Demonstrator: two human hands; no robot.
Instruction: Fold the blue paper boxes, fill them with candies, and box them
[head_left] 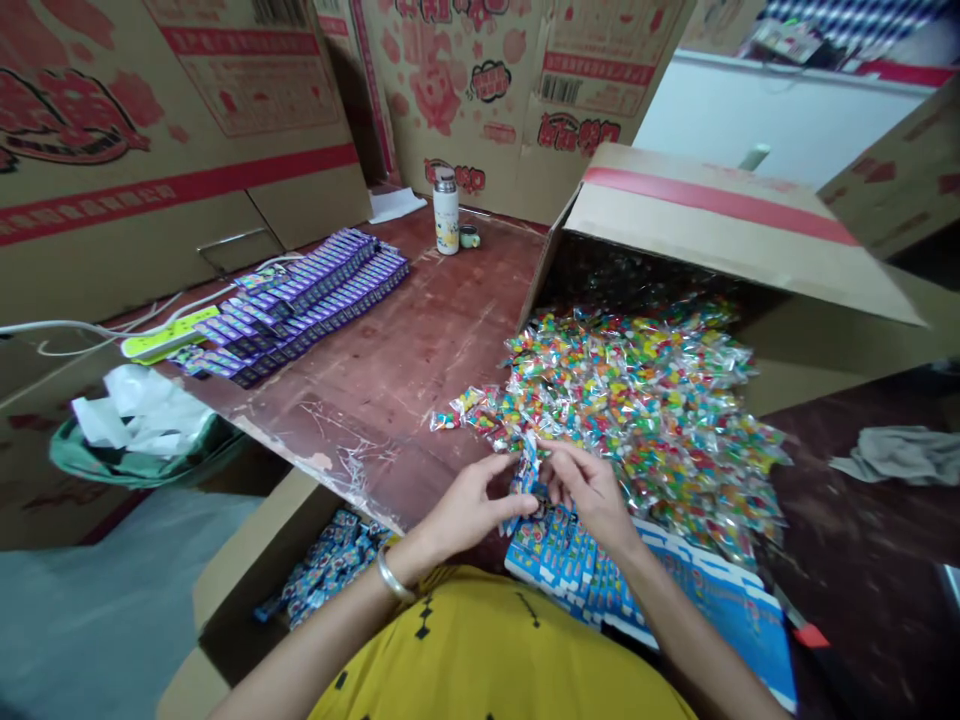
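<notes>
My left hand (pixel 484 500) has its thumb and fingers closed round a small blue printed packet (pixel 528 468), held upright. Opposite it, my right hand (pixel 589 488) pinches near the packet's right side with curled fingers; its fingertips are partly hidden. Just below both hands lies a fanned row of flat blue printed packets (pixel 559 550), running to the right under my right forearm. Beyond my hands spreads a large heap of clear bags of colourful candy (pixel 637 390). A few of these bags (pixel 465 405) lie loose at the heap's left edge.
An open carton (pixel 720 200) lies on its side behind the candy. Stacked purple boxes (pixel 300 300), a power strip (pixel 169 335) and a bottle (pixel 446 212) stand on the table (pixel 420 350). Filled blue packets (pixel 334 565) lie in a carton below. A red-tipped tool (pixel 810 635) is at right.
</notes>
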